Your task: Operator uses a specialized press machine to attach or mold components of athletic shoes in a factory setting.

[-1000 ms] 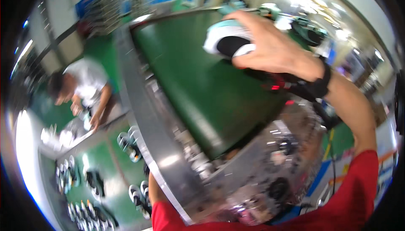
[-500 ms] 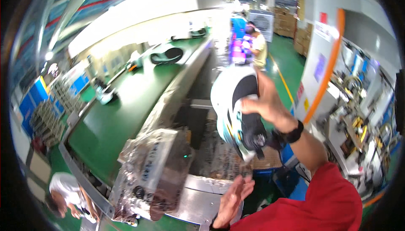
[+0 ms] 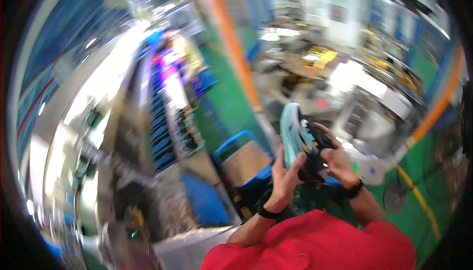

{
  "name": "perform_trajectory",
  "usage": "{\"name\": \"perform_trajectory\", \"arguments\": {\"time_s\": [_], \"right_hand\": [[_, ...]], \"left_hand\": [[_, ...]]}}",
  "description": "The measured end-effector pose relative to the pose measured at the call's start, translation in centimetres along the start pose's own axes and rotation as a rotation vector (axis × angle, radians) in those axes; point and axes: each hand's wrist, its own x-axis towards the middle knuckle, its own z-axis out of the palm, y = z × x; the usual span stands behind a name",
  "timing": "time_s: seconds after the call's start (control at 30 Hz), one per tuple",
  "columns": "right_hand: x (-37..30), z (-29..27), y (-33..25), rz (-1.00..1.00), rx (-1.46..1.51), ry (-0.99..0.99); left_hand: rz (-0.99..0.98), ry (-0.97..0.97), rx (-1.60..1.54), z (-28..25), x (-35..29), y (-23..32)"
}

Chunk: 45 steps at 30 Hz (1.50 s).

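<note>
A mint, white and black sports shoe [image 3: 296,131] is held in front of me between both hands, its pale sole side facing left. My left hand [image 3: 286,177] grips it from the near left side, thumb lying along it. At the shoe's black upper part, my right hand [image 3: 339,160] is closed around the right side. Dark bands circle both wrists. The shoe's underside and some of my fingertips are hidden.
A machine with a pale worktop [image 3: 372,169] stands ahead to the right, beside orange posts [image 3: 231,38]. A blue cart with a cardboard box [image 3: 246,164] is left of my hands. Farther left run a conveyor and a row of dark parts. Motion blurs much of this.
My view has swung right, from the green conveyor toward the machine. The shoe, earlier held up by my right hand alone, is lower; my left hand, open before, has closed on it.
</note>
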Motion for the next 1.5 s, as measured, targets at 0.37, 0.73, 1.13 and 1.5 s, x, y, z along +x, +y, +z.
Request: {"name": "perform_trajectory", "arguments": {"time_s": [0.37, 0.73, 1.13, 1.5], "right_hand": [[-8.9, -31.0, -5.6, -0.111, -0.21, 0.975], [-14.3, -41.0, -7.8, -0.104, -0.396, 1.232], [2.5, -46.3, -12.0, 0.087, -0.796, 1.027], [34.0, -40.4, 4.4, 0.613, -1.264, 0.417]], "left_hand": [[-0.092, -0.619, 0.431, 27.1, 15.3, -18.3], [0.032, -0.283, 1.19, 40.2, 37.2, -35.1], [-0.05, 0.089, 1.03, 30.2, 43.8, -28.9], [-0.405, -0.09, 0.153, 10.0, 20.2, -2.0]]}}
